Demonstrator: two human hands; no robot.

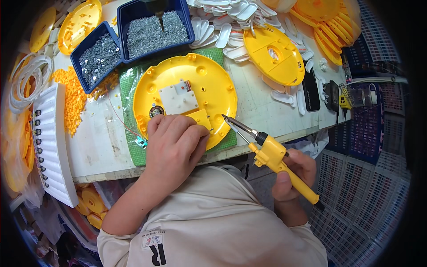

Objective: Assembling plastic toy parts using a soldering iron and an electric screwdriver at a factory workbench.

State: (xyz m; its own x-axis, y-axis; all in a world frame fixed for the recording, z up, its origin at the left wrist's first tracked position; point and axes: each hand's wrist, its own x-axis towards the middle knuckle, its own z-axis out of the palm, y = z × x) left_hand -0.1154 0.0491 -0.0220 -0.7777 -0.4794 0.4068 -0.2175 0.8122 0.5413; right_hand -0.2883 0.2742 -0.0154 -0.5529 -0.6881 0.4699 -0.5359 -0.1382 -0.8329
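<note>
We've got the yellow soldering iron (272,152) in our right hand (294,175), fingers and thumb closed round the handle, tip pointing left over the right side of the round yellow housing (218,91); can't tell if it touches. Housing lies open side up on the green mat (127,129), at the table's near edge. Our left hand (174,143) is over its lower part, fingers bent and bunched; fingertips hidden, so can't tell if they pinch anything. White box (178,99) sits inside, small circuit board (141,142) by the left rim, blue screw bin (155,35) beyond.
</note>
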